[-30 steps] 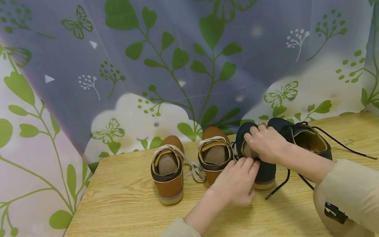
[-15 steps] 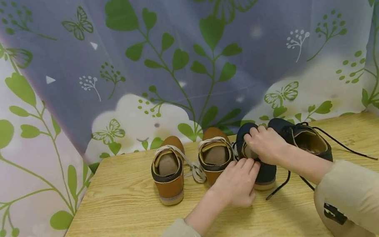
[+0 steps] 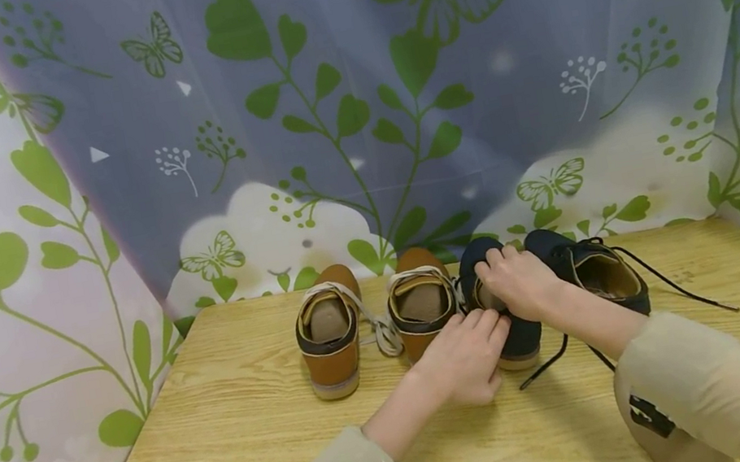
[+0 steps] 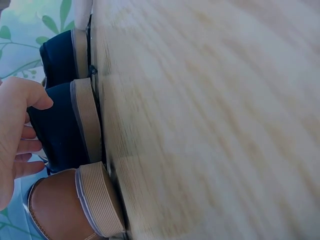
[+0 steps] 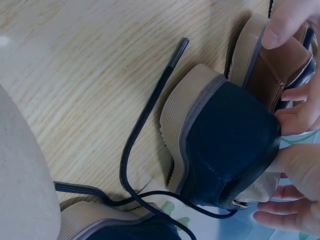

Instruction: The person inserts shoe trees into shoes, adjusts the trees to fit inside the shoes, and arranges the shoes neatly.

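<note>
Fingers of the right hand [image 3: 522, 282] are bent into the front of the inner navy shoe's [image 3: 525, 340] opening and grip it there, the thumb at the side of the mouth in the right wrist view; just what part they pinch is hidden. Those of the left hand [image 3: 462, 355] curl over the heel rim of the same shoe and hold it, while the thumb hangs lower, and whether it touches the heel I cannot tell. So the shoe lies directly under both sets of fingertips, heel beneath the left, throat beneath the right. It stands upright on the wooden tabletop [image 3: 245, 451], its toe by the back edge, right of that edge's middle. Just beside it, toward the right edge, sits the outer navy shoe [image 3: 608, 276], partly behind the right forearm; a black lace [image 5: 134, 135] trails over the wood behind the heels. On the other side, toward the left edge, are the closer brown shoe [image 3: 416, 345], partly covered by the left hand, and the farther brown shoe [image 3: 335, 369], with cream laces [image 3: 385, 336] bunched between them. All four toes point at the back edge, where a leaf-patterned backdrop [image 3: 311, 68] rises.
</note>
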`<state>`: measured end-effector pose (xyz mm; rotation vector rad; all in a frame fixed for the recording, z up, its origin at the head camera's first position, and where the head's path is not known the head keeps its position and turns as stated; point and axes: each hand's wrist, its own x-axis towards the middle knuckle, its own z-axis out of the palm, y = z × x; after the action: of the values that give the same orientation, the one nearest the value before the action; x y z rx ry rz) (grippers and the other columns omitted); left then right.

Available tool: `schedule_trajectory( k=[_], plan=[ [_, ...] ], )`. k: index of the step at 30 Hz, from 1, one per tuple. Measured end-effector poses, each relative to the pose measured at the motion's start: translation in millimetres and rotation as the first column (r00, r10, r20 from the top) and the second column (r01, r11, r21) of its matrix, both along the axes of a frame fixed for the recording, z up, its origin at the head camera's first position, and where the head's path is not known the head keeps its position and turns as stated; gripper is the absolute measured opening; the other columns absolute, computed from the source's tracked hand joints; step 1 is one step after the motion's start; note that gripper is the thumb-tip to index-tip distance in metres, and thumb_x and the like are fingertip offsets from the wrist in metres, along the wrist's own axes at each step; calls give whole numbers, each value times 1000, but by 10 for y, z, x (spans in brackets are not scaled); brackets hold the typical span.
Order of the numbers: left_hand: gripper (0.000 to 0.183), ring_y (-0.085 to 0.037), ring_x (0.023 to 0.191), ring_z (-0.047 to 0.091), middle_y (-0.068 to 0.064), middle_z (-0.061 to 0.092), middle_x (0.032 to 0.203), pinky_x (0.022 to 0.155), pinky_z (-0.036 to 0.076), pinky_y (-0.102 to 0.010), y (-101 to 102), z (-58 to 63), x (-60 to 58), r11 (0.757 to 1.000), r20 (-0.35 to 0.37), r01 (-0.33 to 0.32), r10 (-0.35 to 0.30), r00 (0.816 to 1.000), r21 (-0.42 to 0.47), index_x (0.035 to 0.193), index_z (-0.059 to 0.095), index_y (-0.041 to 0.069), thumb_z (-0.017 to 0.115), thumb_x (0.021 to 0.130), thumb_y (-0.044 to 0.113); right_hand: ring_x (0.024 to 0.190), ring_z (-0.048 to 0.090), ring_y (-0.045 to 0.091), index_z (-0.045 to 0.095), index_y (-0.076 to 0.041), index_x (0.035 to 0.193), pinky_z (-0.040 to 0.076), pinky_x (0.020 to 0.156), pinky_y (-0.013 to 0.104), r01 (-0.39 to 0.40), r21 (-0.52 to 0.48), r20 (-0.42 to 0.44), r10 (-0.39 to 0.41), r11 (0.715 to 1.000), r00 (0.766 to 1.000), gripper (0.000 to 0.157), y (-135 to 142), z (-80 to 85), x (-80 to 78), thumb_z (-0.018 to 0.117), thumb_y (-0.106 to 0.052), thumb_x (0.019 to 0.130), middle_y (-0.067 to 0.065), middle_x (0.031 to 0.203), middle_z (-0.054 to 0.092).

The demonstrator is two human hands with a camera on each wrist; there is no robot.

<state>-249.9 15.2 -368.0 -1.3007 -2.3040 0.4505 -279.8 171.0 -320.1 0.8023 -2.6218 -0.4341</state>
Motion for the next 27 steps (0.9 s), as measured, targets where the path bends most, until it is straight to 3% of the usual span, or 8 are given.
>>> schedule_trajectory(
  k=[27],
  plan=[
    [59,-18,109,48,-4,47,124,86,41,-31,-1,-7,-1,1000,9,-18,18,1000,-20,133,44,9,52,85,41,73,51,32,54,0,93,47,53,35,12,3,8,-12,1000,1000,17,18,-69,-91,68,-6,83,18,90,46]
  ],
)
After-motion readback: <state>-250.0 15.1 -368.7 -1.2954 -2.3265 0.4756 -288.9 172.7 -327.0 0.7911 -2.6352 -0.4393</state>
